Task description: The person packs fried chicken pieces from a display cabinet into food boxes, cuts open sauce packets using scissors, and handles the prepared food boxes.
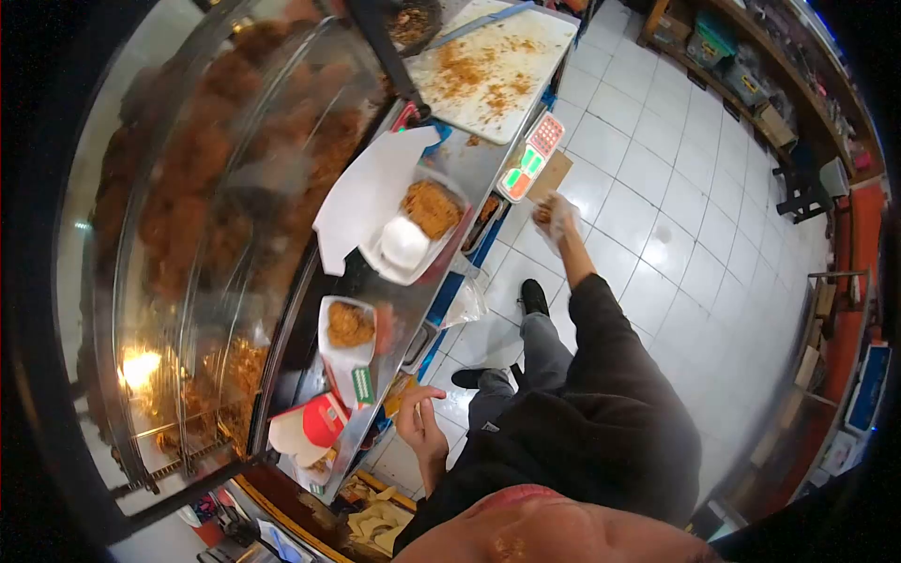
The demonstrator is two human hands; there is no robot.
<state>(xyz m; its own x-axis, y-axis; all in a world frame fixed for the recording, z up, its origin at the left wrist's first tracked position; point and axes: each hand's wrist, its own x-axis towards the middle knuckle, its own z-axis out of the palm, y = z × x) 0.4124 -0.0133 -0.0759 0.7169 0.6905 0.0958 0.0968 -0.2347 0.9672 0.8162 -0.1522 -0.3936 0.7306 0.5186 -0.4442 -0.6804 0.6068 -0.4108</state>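
My right hand (561, 225), in a clear plastic glove, reaches forward beside the counter, just past the lit scale panel (530, 158). Its fingers close round a small brown piece that looks like fried chicken (542, 215). My left hand (422, 424), bare, hovers at the counter's near edge with its fingers loosely bent and apart, holding nothing. On the counter lies an open white box (361, 202) with fried chicken (432, 208) and a white wrapped lump (404, 242). Nearer, fried chicken (349, 325) sits in a smaller white box (333, 357).
A glass cabinet (253, 178) full of fried chicken stands at the left. At the counter's far end are a crumb-covered cutting board (507, 70) and a knife (483, 22). A red-and-white carton (319, 420) lies near. White floor tiles (648, 197) extend right towards shelves (741, 70).
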